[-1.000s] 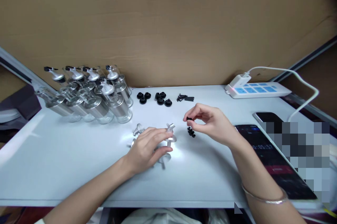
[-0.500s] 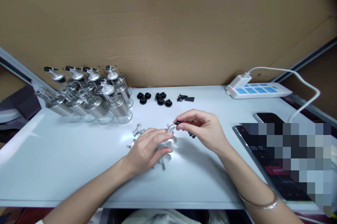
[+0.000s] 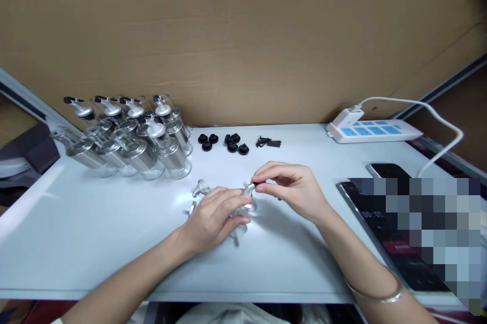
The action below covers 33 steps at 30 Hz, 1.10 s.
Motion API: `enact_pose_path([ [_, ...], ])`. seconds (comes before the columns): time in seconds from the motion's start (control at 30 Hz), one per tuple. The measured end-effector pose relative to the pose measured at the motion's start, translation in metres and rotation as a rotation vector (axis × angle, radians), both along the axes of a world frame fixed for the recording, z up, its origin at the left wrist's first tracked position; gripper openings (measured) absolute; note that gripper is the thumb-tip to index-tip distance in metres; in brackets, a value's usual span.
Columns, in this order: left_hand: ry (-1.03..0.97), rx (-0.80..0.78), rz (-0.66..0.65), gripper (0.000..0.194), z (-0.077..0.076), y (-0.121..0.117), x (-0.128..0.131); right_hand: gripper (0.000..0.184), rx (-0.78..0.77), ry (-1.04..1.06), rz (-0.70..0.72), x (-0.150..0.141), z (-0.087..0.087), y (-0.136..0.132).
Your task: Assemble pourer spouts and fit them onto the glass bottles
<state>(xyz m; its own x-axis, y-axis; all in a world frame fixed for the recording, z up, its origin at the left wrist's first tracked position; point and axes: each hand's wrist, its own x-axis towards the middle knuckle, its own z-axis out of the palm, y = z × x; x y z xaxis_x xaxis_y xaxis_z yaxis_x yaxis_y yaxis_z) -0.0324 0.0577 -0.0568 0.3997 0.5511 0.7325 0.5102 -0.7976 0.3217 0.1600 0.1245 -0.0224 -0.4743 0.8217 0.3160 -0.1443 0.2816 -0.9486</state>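
Note:
My left hand is closed around a silver pour spout, whose narrow tip points up toward the right. Between the thumb and fingers of my right hand is a small black cap, which meets the spout's tip; whether it is seated there I cannot tell. More silver spouts lie about my left hand: one beyond it, another to its left, and one partly hidden under its fingers. Small black pieces are mostly covered by my right hand.
Several glass bottles with steel sleeves crowd the left rear, some topped with spouts. Black stoppers and thin black pins lie at the back. On the right are a power strip, a cable, a phone and a dark tablet.
My right hand has moved slightly down and left, bringing the black cap against the spout's tip. The spout in my left hand has shifted slightly to the right.

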Motion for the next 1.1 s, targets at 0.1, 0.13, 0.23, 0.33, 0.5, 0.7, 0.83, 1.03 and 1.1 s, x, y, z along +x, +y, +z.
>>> enact_pose_path([
  [0.1, 0.000, 0.011, -0.013, 0.032, 0.001, 0.000, 0.001, 0.014, -0.125, 0.016, 0.065, 0.002, 0.001, 0.001],
  [0.13, -0.002, 0.015, -0.016, 0.033, 0.001, 0.000, 0.001, 0.017, -0.193, 0.036, 0.097, 0.003, 0.002, 0.001],
  [0.23, -0.011, 0.023, -0.016, 0.033, 0.001, 0.000, 0.001, 0.025, -0.436, 0.104, 0.268, 0.003, 0.002, 0.001],
  [0.33, -0.021, 0.030, -0.010, 0.032, 0.001, 0.001, 0.001, 0.024, -0.636, 0.176, 0.444, 0.001, 0.002, -0.001],
  [0.5, -0.013, 0.025, -0.001, 0.030, 0.001, 0.001, 0.001, 0.017, -0.821, 0.241, 0.469, -0.003, -0.001, -0.003],
  [0.7, -0.012, 0.017, -0.015, 0.030, 0.002, 0.000, 0.001, 0.017, -0.879, 0.235, 0.495, -0.003, -0.002, -0.002],
  [0.83, -0.008, 0.014, -0.016, 0.028, 0.002, -0.001, 0.001, 0.014, -0.875, 0.254, 0.517, -0.003, -0.003, -0.001],
  [1.03, 0.017, 0.028, 0.009, 0.024, 0.004, -0.001, 0.002, 0.013, -0.890, 0.299, 0.540, -0.003, -0.008, 0.002],
  [1.1, 0.023, 0.035, 0.015, 0.023, 0.004, -0.001, 0.002, 0.012, -0.896, 0.315, 0.541, -0.004, -0.009, 0.002],
])
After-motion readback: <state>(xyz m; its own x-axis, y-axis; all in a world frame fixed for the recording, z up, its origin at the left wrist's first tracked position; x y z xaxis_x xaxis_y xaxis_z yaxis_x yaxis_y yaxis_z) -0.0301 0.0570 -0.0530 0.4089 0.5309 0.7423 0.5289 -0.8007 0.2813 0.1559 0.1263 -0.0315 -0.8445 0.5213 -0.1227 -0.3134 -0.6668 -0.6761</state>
